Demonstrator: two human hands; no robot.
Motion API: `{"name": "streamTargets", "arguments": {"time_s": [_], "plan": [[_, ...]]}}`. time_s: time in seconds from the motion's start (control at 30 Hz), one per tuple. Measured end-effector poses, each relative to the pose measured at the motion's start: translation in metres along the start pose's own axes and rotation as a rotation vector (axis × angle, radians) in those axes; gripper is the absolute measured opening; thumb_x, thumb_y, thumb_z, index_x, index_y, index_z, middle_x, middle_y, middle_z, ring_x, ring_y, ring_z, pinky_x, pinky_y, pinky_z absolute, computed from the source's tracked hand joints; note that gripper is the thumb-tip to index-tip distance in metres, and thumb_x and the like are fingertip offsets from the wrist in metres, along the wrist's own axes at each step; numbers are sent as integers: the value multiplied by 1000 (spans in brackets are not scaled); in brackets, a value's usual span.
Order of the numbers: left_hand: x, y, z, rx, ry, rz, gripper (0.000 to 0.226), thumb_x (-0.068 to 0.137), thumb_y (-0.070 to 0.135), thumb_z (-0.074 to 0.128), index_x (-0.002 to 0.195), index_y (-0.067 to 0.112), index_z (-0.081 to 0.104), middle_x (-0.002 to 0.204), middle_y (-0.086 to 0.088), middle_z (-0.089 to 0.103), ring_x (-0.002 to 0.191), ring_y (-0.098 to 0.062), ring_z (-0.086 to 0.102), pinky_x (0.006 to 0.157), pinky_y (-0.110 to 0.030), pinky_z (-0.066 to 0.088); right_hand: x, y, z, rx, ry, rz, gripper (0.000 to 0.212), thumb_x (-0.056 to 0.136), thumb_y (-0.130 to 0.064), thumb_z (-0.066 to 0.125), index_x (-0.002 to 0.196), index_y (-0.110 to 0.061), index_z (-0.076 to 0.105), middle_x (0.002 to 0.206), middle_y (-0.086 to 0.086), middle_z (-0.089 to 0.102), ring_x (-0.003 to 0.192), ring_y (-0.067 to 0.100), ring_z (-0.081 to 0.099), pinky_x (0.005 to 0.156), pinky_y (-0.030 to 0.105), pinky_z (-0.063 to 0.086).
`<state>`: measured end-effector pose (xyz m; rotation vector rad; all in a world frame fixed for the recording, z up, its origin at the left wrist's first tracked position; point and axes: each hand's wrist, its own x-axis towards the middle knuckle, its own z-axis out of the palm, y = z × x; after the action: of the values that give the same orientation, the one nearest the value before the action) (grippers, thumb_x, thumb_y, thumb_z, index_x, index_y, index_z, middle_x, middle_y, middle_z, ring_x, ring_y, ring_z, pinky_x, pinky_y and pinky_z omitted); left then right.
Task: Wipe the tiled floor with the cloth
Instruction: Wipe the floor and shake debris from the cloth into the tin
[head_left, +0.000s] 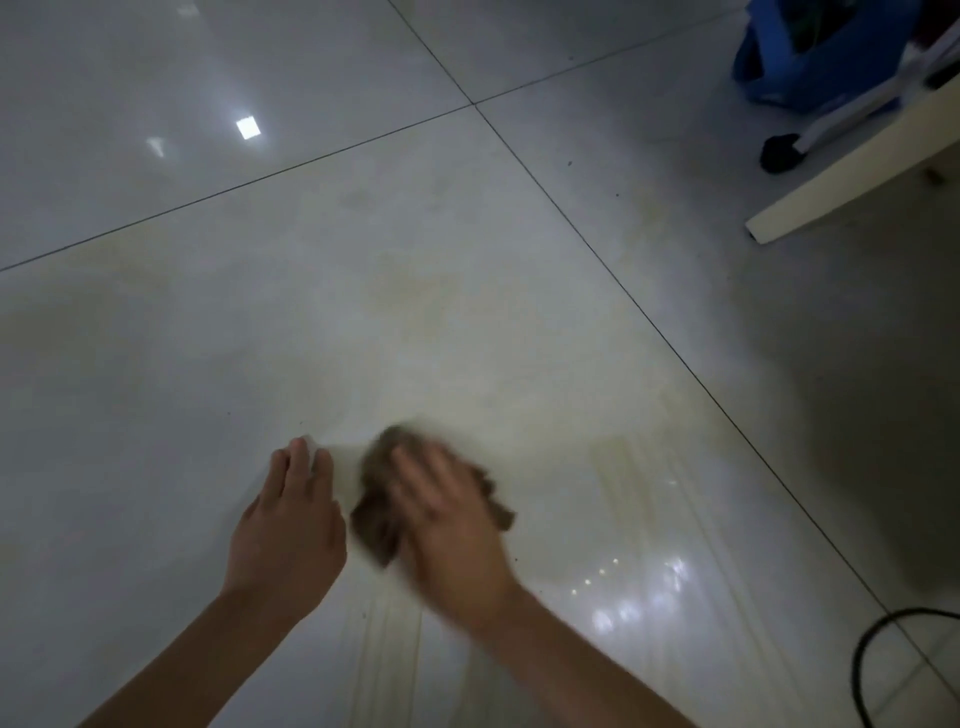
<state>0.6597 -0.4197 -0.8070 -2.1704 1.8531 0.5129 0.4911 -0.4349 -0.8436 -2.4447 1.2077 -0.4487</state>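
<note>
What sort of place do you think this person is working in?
Probably a room in a home, though I cannot be sure: a glossy tiled floor, a blue container beside a pale furniture board, and a black cable on the tiles.

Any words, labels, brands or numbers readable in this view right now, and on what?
No readable text anywhere in the head view.
On the blue container: no print visible.
On the cloth under the right hand: plain brown, motion-blurred.
On the tiled floor: only glare spots and streaks.
</note>
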Motion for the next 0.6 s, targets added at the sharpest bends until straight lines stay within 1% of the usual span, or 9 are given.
{"name": "streamTargets", "arguments": {"time_s": [0.07,0.13,0.2,0.23,0.3,0.37,0.43,0.53,0.6], "plan": [[0,-1,-4,20,-15,14,59,97,22,43,150,3,25,159,-18,15,146,-31,18,111,-39,34,-7,4,-3,25,-134,-229,49,87,-10,58,136,-11,54,149,7,44,142,33,32,116,49,27],[1,-4,-7,-1,17,35,55,89,12,59,139,-5,44,149,-25,35,137,-38,37,96,-47,48,-5,47,-26,53,-156,-251,45,84,1,63,129,-4,60,142,14,50,135,37,43,109,50,38],[1,-4,-9,8,46,45,49,84,9,67,129,-7,55,139,-27,48,126,-41,50,81,-49,55,-9,110,-61,49,-46,-37,40,81,8,62,121,7,62,135,27,51,128,46,46,105,56,39],[2,-3,-10,34,37,42,47,88,13,62,130,-6,54,140,-26,47,127,-39,49,82,-47,55,-13,144,-82,12,10,95,40,80,9,57,120,10,60,134,31,49,128,49,44,107,56,36],[4,0,-11,57,41,50,43,95,17,45,130,-6,53,140,-26,45,127,-39,48,80,-46,55,-21,194,-120,-38,76,355,50,76,4,44,124,12,56,139,32,45,133,49,39,113,48,29],[2,0,-10,33,26,44,48,87,18,41,121,-11,58,131,-30,51,118,-43,54,71,-48,57,-11,211,-126,-87,183,580,58,79,-5,38,134,9,49,147,27,38,140,43,29,118,36,20],[0,0,-8,15,56,46,49,88,19,38,124,-10,56,134,-29,49,122,-41,51,75,-49,57,17,194,-106,-139,222,655,58,87,-7,43,144,3,38,155,23,26,146,38,16,121,30,8],[2,-9,-2,-75,117,33,47,97,20,40,142,8,44,154,-10,32,142,-24,32,97,-43,47,54,122,-58,-115,150,470,62,93,-14,45,150,-3,25,159,18,13,149,29,5,120,31,-9],[-2,-16,-1,-195,126,1,52,98,21,41,149,18,34,159,3,23,145,-16,25,104,-38,40,57,61,-24,-55,50,295,58,91,-12,49,146,-1,34,157,20,19,148,36,10,121,39,-3]]}}
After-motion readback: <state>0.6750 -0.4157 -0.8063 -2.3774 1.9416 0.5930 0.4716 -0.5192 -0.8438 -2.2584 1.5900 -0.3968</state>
